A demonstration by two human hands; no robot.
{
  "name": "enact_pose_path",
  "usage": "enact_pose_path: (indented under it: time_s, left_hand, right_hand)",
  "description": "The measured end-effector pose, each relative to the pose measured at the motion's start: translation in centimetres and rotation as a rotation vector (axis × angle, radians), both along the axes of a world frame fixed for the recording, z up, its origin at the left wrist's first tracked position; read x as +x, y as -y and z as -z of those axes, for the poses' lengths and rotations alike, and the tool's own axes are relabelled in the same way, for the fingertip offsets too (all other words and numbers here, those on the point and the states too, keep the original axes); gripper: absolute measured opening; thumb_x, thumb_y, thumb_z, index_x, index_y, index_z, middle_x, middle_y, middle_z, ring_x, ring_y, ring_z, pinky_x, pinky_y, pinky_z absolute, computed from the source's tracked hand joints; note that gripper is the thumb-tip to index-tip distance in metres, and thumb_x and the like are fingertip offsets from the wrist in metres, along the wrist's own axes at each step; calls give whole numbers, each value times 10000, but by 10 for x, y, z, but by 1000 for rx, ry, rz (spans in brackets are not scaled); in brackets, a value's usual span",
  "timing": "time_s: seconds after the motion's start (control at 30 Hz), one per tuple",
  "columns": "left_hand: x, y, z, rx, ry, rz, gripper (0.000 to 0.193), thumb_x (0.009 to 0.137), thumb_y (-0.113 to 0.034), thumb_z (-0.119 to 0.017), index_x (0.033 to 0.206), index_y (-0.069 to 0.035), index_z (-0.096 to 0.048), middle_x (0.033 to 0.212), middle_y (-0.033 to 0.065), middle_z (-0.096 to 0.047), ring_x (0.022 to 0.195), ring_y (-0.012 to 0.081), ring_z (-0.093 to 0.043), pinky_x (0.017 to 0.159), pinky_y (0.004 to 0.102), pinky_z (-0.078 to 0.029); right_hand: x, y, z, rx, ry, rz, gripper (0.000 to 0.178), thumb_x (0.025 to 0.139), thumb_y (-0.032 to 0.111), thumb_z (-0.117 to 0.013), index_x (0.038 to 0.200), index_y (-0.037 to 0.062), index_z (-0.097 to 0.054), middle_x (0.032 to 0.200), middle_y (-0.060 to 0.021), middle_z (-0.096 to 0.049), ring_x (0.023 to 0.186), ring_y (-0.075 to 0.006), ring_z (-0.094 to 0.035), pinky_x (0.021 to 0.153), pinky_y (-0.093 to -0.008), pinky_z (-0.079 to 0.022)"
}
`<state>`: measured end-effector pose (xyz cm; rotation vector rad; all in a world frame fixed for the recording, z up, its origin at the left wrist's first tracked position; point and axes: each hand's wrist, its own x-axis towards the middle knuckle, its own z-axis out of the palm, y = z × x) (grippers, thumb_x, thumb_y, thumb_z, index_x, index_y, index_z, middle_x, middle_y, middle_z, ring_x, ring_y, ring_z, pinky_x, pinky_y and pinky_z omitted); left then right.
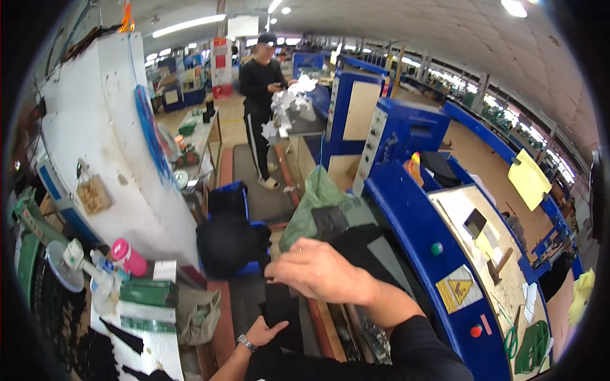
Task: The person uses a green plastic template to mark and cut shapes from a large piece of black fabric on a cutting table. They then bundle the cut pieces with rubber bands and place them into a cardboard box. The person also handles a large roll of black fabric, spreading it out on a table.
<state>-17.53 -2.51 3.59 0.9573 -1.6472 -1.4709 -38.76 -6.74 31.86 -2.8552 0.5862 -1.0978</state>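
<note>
Low in the middle, my left hand (pixel 260 333), with a metal watch on the wrist, grips a piece of black fabric (pixel 283 309); its thumb lies along the front and the other fingers are partly hidden. Above it my right hand (pixel 321 270) is closed, its fingertips pinching at the upper end of the same dark piece, though black things behind blur its outline. Just beyond my hands a bulky black heap (pixel 232 244) fills a blue crate (pixel 246 200).
A blue machine (pixel 397 209) with a red button (pixel 476 331) and green button runs along my right. A green plastic bag (pixel 318 193) lies before it. At left stand a white pillar (pixel 111 127), a small fan (pixel 65 265) and a pink bottle (pixel 130 259). Another person (pixel 257 89) stands ahead.
</note>
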Motion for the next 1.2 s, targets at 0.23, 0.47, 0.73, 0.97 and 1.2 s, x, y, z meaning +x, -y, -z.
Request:
enact_pose_path:
  time_s: [0.23, 0.47, 0.73, 0.97, 1.2]
  left_hand:
    - [61, -123, -32, 221, 311, -93, 454, 940, -390, -669, 1073, 44, -683, 919, 130, -742, 808, 176, -673, 759, 365, -523]
    - [165, -247, 73, 21, 170, -503, 404, 918, -358, -712, 1030, 29, -684, 888, 167, -713, 762, 234, -656, 749, 354, -513]
    - [249, -451, 93, 274, -177, -909, 361, 935, -284, -709, 1163, -12, -641, 974, 29, -684, 859, 101, -603, 772, 290, -519]
    - [298, -573, 121, 632, -590, -1075, 403, 946, -274, -697, 1262, -45, -592, 1063, 6, -665, 919, 91, -622, 703, 257, -563]
    - [315, -587, 161, 709, -959, -1348, 315, 938, -247, -711, 1163, -36, -646, 1031, 31, -702, 882, 117, -677, 716, 280, -588]
  right_hand:
    - [64, -31, -19, 256, 66, 233, 76, 821, 31, -706, 897, 17, -703, 870, -86, -697, 769, -195, -658, 694, -299, -499]
    - [138, 41, 61, 618, 77, -42, 123, 1003, 90, -597, 1063, -18, -603, 913, -14, -616, 793, -70, -575, 672, -229, -485]
    - [356, 4, 210, 891, -290, -186, 120, 959, 93, -653, 1016, -10, -634, 846, -18, -639, 627, -79, -585, 567, -225, -474]
    - [518, -92, 317, 1002, -645, -95, 139, 920, 112, -686, 916, -22, -651, 677, -28, -625, 526, -105, -616, 481, -242, -435]
    - [654, -120, 368, 833, -676, -265, 133, 907, 93, -689, 895, -34, -651, 706, -65, -662, 520, -101, -613, 505, -272, -450]
